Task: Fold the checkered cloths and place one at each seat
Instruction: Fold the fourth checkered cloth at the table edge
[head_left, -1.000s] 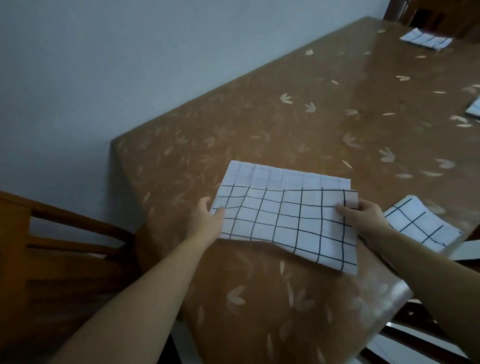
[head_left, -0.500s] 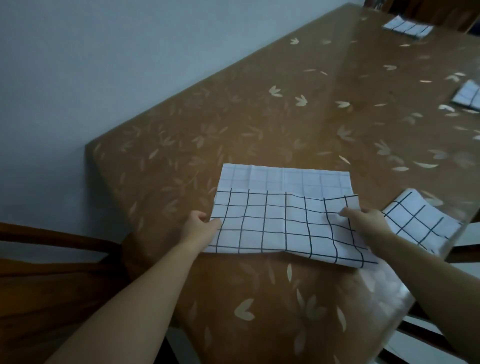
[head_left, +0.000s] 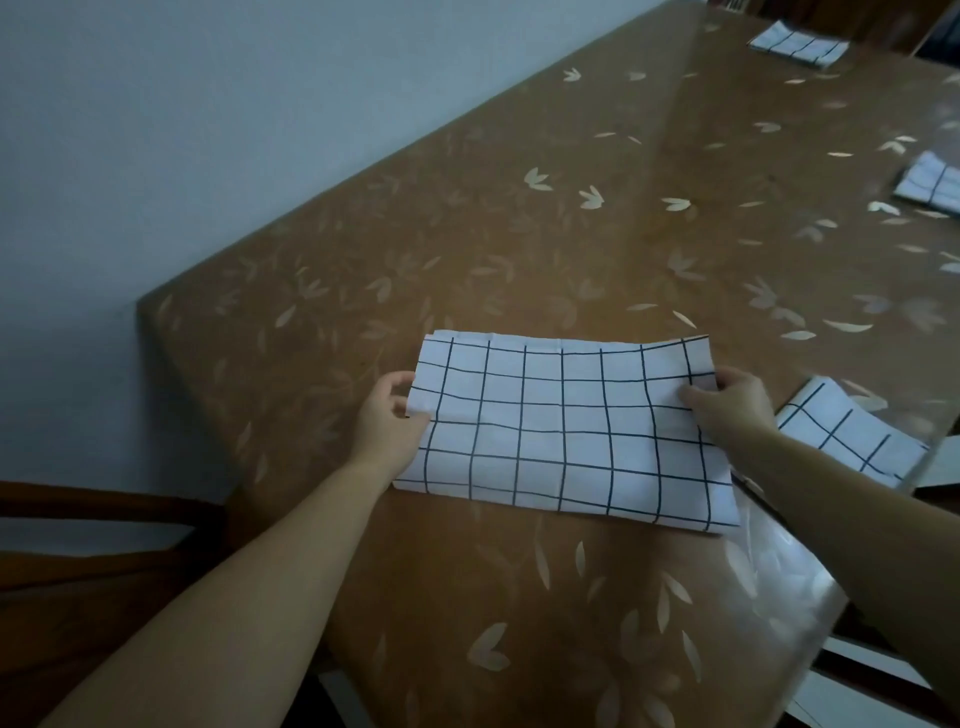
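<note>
A white cloth with a dark grid (head_left: 566, 431) lies folded over on the brown leaf-patterned table (head_left: 519, 218), near its front corner. My left hand (head_left: 387, 415) pinches the cloth's left edge. My right hand (head_left: 727, 402) grips the top layer near its right edge. A second, smaller folded checkered cloth (head_left: 852, 434) lies just to the right, at the table's edge. Two more folded cloths rest farther off: one at the far right (head_left: 930, 182), one at the far end (head_left: 797, 44).
A wooden chair back (head_left: 98, 525) stands at the lower left beside the table corner. A pale wall runs along the table's left side. The table's clear cover hangs over the front right edge (head_left: 795, 577).
Both hands carried the cloth's near layer forward over the far half, so the top edge now lines up with the back edge. The view also shifted left.
</note>
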